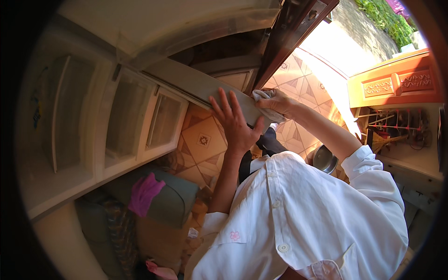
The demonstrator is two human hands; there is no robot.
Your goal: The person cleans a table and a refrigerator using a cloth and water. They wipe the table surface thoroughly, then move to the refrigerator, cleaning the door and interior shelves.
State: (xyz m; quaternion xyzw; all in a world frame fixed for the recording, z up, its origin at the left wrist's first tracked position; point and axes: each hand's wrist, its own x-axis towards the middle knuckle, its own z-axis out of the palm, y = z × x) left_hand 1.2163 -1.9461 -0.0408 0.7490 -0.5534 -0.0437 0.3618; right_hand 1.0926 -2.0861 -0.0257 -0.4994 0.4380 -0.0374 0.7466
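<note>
My left hand [238, 126] lies with its fingers spread on a long grey board [199, 78], its thumb near the board's near end. In my right hand [281, 103] is a bunched whitish cloth [269, 112], pressed against the end of the same board, beside a dark red-brown door frame [280, 45]. Part of the cloth hangs below my fingers. White frames with glass panes [126, 115] run along the board's left side.
A green padded seat [175, 196] with a purple cloth [145, 194] stands lower left. On the patterned tile floor [204, 140] at right sits a metal basin [324, 159]. An orange carved door [395, 82] stands beside the sunlit doorway, near a rack [395, 119].
</note>
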